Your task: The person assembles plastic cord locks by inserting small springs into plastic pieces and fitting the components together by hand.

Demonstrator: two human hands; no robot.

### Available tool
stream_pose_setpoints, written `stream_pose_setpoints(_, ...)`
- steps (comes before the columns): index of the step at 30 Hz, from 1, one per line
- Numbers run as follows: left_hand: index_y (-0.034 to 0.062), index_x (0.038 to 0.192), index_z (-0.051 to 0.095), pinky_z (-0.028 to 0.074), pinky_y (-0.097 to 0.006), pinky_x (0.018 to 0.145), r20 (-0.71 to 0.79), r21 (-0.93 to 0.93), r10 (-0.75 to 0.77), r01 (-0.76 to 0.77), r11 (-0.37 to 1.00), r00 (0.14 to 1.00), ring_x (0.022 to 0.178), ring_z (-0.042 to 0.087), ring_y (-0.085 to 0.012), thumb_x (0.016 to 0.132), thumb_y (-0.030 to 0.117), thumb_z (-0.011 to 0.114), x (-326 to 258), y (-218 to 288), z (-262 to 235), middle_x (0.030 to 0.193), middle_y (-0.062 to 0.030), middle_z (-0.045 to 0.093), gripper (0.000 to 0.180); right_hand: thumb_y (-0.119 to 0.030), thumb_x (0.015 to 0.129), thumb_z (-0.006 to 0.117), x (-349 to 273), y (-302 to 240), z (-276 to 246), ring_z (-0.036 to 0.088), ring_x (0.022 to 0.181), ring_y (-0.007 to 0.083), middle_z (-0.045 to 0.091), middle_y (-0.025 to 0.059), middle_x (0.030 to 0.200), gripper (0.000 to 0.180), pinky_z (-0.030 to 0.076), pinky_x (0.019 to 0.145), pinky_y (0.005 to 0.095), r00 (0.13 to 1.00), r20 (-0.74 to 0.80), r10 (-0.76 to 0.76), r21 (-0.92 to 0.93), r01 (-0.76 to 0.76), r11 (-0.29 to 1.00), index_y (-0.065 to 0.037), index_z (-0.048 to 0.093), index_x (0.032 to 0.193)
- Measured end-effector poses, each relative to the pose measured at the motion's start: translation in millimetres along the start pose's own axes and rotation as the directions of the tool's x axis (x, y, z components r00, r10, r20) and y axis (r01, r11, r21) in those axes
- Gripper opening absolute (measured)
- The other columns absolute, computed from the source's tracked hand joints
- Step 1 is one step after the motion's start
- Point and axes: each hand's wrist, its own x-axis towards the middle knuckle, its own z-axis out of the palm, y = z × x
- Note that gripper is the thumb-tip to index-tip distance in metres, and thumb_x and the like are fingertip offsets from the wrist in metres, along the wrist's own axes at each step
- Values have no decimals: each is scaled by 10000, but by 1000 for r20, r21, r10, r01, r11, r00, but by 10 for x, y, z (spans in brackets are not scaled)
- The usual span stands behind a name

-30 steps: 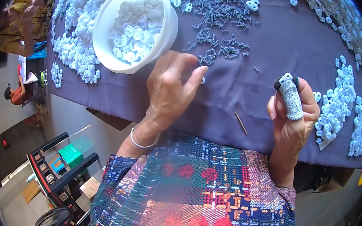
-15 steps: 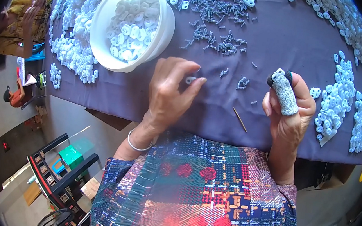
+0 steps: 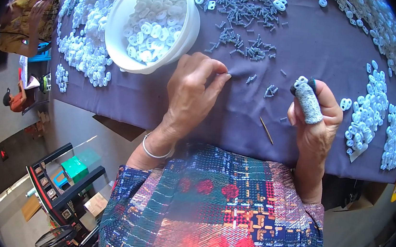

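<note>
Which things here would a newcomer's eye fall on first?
Probably the big white tub at the upper left of the table, holding many small white pieces, with more heaped beside it. Next, the scatter of tiny grey springs to its right on the dark cloth. Then the speckled grey roll in the right hand, right of centre, with a white piece at its top.

Rough cloth-like roll, metal springs, smooth plastic tub, matt tablecloth
</note>
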Motion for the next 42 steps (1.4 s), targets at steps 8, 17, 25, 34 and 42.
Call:
stream_pose_setpoints(8, 26, 870, 686, 427, -208, 614, 100, -388, -72, 106, 916, 992, 755, 555, -80, 748, -25, 713, -86, 157, -87, 883, -30, 617, 136, 9, 812, 650, -5, -74, 67, 587, 772, 80, 642, 33, 822, 146, 464, 692, 213, 935, 351, 55, -571, 167, 804, 39, 626, 953)
stream_pose_setpoints(17, -16, 858, 675, 482, -245, 692, 216, -729, -223, 309, 612, 951, 794, 599, -132, 742, -27, 718, -120, 342, 16, 845, -69, 632, 125, -6, 761, 688, 10, -62, 125, 571, 635, 101, 607, 70, 714, 151, 446, 581, 236, 929, 371, -1, -578, 232, 783, 38, 597, 874)
stream_pose_setpoints(25, -28, 890, 655, 457, -211, 723, 206, -702, -170, 266, 660, 964, 825, 558, -102, 778, -47, 690, -129, 331, 56, 897, -59, 604, 119, 9, 726, 683, 17, -37, 105, 626, 632, 200, 617, 114, 733, 167, 466, 578, 276, 915, 399, -60, -602, 311, 736, 50, 582, 854)
stream_pose_setpoints(34, -19, 851, 658, 483, -257, 700, 172, -689, -184, 252, 679, 968, 793, 610, -159, 749, -28, 708, -133, 319, 104, 851, -83, 634, 114, 20, 712, 667, 24, -15, 123, 613, 627, 248, 597, 142, 740, 171, 460, 576, 287, 914, 401, -64, -607, 317, 729, 61, 576, 851)
stream_pose_setpoints(42, -23, 892, 647, 455, -231, 709, 159, -712, -190, 246, 658, 969, 797, 567, -124, 798, -21, 674, -183, 303, 149, 875, -70, 616, 98, 13, 709, 675, 23, 5, 136, 626, 641, 229, 610, 136, 743, 190, 465, 588, 279, 921, 386, -46, -611, 293, 735, 56, 591, 874)
